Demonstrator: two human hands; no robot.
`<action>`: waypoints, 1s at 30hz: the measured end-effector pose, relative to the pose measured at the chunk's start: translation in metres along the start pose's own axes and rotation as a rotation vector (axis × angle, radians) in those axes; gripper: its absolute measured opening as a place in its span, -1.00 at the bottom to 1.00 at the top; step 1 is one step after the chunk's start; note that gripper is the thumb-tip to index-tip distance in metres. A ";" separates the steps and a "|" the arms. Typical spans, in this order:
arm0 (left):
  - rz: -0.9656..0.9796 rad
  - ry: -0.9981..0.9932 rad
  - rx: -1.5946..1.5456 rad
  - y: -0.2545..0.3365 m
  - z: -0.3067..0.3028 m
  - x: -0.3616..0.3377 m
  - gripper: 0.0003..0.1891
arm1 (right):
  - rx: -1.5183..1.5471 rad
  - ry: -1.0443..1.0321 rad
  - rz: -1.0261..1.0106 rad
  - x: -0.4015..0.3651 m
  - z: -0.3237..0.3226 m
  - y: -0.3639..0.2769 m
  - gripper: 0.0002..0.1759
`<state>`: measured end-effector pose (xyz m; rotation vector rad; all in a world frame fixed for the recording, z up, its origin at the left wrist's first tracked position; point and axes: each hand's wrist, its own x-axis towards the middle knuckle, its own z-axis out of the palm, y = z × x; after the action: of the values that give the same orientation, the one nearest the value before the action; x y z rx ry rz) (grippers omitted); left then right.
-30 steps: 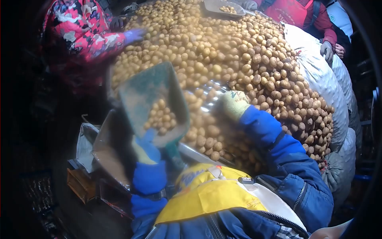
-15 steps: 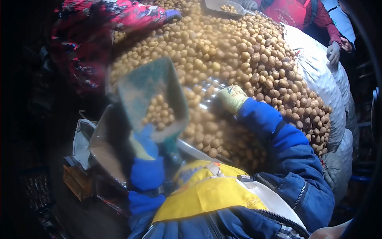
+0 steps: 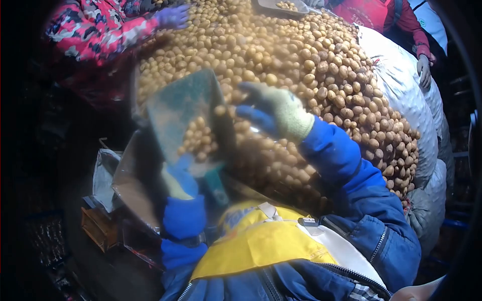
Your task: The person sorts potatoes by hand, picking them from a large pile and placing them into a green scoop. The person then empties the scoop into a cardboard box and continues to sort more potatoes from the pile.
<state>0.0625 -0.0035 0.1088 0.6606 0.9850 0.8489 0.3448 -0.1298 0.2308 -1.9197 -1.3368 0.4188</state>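
A green scoop (image 3: 175,105) holds a small heap of potatoes (image 3: 199,139) at the left of the big pile. My left hand (image 3: 182,176), in a blue and cream glove, grips the scoop's lower edge. Over the pile, right of the scoop, my right hand (image 3: 278,110) is raised in a similar glove, its fingers spread and pointing at the scoop. A single potato (image 3: 220,110) is near the scoop's right rim, in front of those fingers. Whether it is in the air cannot be made out.
The potato pile (image 3: 346,100) reaches far back. White sacks (image 3: 406,105) line its right side. A co-worker's purple-gloved hand (image 3: 172,17) is at the upper left, another's gray-gloved hand (image 3: 424,70) at the upper right. A metal scoop (image 3: 281,7) lies at the back. A cardboard box (image 3: 133,185) stands lower left.
My right hand has come up from the potatoes, opened and moved slightly left. The scoop's handle has shifted a little left. The co-worker's purple-gloved hand has moved left.
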 end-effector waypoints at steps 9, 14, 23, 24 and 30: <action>0.071 0.029 0.192 0.000 0.007 0.000 -0.59 | -0.574 -0.468 0.257 -0.105 -0.048 0.044 -0.32; -0.087 0.026 0.036 0.001 0.007 0.001 -0.38 | -0.601 -0.428 0.360 -0.145 0.000 0.012 -0.16; 0.072 -0.015 0.066 -0.002 0.007 0.000 -0.45 | -0.382 -0.162 0.288 -0.066 0.048 0.017 -0.03; 0.071 -0.009 0.055 -0.002 0.005 0.001 -0.45 | -0.315 -0.157 0.296 -0.057 0.052 0.019 -0.04; -0.030 -0.017 0.049 0.004 0.014 -0.006 -0.40 | -0.435 0.015 0.343 0.012 0.074 0.046 -0.04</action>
<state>0.0721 -0.0080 0.1198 0.6924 1.0005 0.7942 0.3329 -0.0979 0.1492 -2.5243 -1.1540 0.2913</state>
